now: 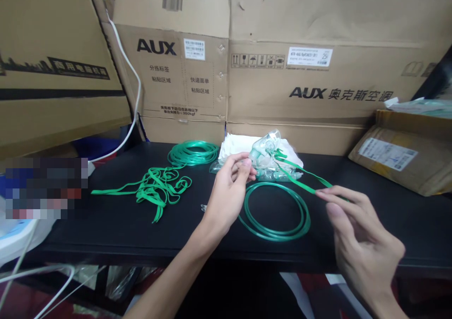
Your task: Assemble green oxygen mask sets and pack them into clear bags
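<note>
My left hand (235, 180) is closed in a pinch on the near side of a clear oxygen mask (265, 148), which it holds above the table. From the mask's side a flat green elastic strap (298, 183) runs out to the right in two strands. My right hand (360, 229) pinches the strap's far end between thumb and fingers, so the strands look stretched. A coil of green tubing (274, 238) lies on the table below the mask and between my hands. Behind the mask are clear plastic bags (219, 167) and a white stack (238, 143).
At the left lie a tangle of green strap (162, 187) and another coil of green tubing (192, 153). An opened cardboard box (399, 154) stands at the right. Tall cardboard panels (282, 74) rise behind the black table (116, 234). A white cable (136, 93) hangs at the left.
</note>
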A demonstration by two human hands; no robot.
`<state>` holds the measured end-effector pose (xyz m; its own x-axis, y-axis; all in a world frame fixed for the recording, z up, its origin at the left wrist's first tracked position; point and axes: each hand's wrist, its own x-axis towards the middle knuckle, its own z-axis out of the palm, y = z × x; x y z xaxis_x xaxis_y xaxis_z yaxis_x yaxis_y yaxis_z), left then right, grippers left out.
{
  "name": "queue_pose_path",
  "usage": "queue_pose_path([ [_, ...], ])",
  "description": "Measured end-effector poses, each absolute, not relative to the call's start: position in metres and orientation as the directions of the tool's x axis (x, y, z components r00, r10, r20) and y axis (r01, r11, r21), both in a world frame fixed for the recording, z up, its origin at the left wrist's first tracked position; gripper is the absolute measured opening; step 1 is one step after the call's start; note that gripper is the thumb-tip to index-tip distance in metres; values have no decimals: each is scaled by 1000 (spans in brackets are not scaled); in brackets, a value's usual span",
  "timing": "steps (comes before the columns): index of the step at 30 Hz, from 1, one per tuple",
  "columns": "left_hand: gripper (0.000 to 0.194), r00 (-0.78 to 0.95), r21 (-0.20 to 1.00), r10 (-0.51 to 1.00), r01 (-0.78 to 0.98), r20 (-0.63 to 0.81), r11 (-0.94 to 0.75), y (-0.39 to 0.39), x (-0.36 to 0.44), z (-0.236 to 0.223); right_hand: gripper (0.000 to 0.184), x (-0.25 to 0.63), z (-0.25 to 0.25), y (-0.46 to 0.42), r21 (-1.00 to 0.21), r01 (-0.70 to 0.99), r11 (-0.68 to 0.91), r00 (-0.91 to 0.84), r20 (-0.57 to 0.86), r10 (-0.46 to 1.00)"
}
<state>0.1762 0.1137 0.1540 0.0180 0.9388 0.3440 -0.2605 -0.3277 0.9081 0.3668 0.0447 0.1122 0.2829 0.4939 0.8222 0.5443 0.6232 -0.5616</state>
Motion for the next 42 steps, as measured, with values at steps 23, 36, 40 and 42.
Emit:
queue_pose_path([
  [23,16,42,911,937,-252,347,-326,113,179,151,50,401,127,51,-987,-11,160,140,156,978],
  [36,17,263,914,880,-18,395,-405,102,172,156,19,421,109,72,-386,666,639,-322,623,712],
  [40,14,452,888,813,88,367,-451,95,167,159,21,434,107,87,-305,664,683,-390,638,664],
  [42,13,540,867,772,144,335,-477,92,165,160,23,441,110,94,-308,664,681,-399,624,671],
])
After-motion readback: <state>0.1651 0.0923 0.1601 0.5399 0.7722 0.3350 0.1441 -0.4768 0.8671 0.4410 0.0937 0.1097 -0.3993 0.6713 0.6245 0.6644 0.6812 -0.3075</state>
